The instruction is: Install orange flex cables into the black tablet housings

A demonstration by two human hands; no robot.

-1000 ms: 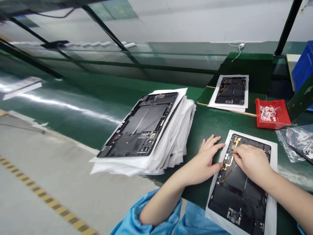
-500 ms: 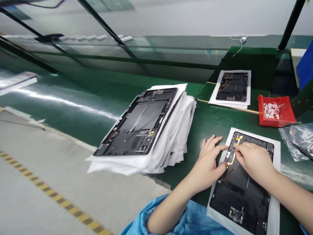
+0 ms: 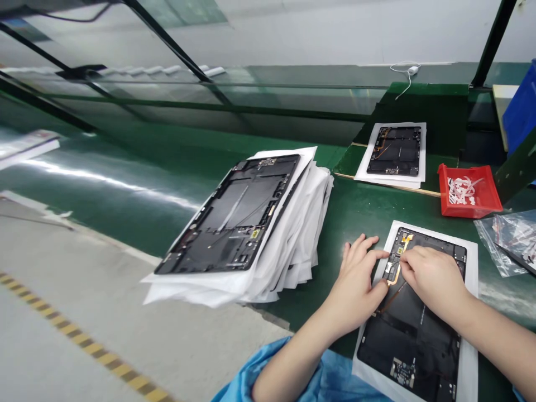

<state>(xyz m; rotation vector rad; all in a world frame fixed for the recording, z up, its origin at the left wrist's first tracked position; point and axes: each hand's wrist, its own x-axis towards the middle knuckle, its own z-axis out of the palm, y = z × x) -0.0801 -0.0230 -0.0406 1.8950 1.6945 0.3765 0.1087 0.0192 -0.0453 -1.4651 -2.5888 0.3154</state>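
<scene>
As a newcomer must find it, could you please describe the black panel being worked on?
On the green bench, find the red bin. Nearer the camera, the black panel lies on a white sheet; unlike the stacked one or the farther one, it's under the right hand.

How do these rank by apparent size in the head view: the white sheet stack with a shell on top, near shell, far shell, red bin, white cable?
1. White sheet stack
2. Near shell, partly hidden
3. Red bin and far shell: too alike to rank
4. White cable
</scene>
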